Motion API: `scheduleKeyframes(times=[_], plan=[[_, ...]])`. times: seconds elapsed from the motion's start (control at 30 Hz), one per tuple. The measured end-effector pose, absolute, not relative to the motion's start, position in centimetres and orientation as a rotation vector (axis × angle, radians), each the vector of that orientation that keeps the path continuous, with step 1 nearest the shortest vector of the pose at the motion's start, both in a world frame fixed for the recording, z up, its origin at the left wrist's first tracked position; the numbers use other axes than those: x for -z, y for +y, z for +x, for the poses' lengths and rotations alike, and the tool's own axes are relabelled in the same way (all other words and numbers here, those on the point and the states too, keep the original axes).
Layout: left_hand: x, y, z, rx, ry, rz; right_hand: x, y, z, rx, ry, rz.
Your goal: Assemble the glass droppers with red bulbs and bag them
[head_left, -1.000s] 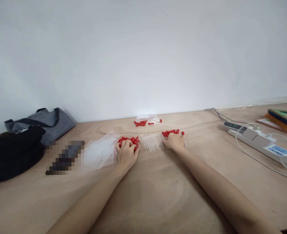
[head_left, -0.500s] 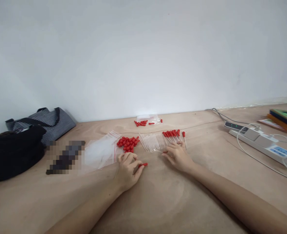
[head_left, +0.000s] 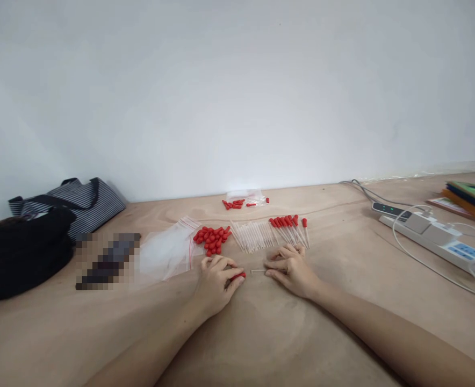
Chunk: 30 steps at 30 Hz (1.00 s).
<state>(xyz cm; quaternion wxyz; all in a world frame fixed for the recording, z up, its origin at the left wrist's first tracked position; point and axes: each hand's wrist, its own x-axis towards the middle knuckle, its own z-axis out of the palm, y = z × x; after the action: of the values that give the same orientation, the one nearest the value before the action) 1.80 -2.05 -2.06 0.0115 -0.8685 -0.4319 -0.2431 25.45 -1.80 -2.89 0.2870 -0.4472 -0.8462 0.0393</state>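
Note:
Between thumb and fingers, my left hand (head_left: 218, 282) pinches a red rubber dropper bulb (head_left: 238, 276) just above the table. Facing it, my right hand (head_left: 293, 270) is closed on a thin clear glass dropper tube (head_left: 257, 271), whose free end points left at the bulb with a small gap between. Beyond my left hand lies a pile of red bulbs (head_left: 212, 239). A row of bare glass tubes (head_left: 253, 236) lies side by side beyond the gap between my hands. At its right are several droppers with red bulbs fitted (head_left: 288, 221).
Clear zip bags (head_left: 163, 252) lie left of the bulb pile. More red bulbs (head_left: 233, 204) and a small bag (head_left: 244, 195) are near the wall. A power strip (head_left: 443, 242) with cables is at right; a striped bag (head_left: 96, 207) and black cloth (head_left: 28, 252) are at left.
My right hand has drawn back from the row of tubes toward me, now with a glass tube in its fingers. My left hand has shifted slightly, still holding the red bulb.

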Motion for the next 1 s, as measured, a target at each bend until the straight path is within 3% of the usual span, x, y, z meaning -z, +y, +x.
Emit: scheduleKeyframes(times=[0.7, 1.0], plan=[[1.8, -2.3, 3.0, 0.967, -1.51, -2.726, 2.4, -3.3, 23.2, -0.188, -2.127, -1.077], [1.8, -2.6, 3.0, 0.923, -1.423, -2.786, 2.7, -3.1, 23.5, -0.014, -2.276, -1.001]])
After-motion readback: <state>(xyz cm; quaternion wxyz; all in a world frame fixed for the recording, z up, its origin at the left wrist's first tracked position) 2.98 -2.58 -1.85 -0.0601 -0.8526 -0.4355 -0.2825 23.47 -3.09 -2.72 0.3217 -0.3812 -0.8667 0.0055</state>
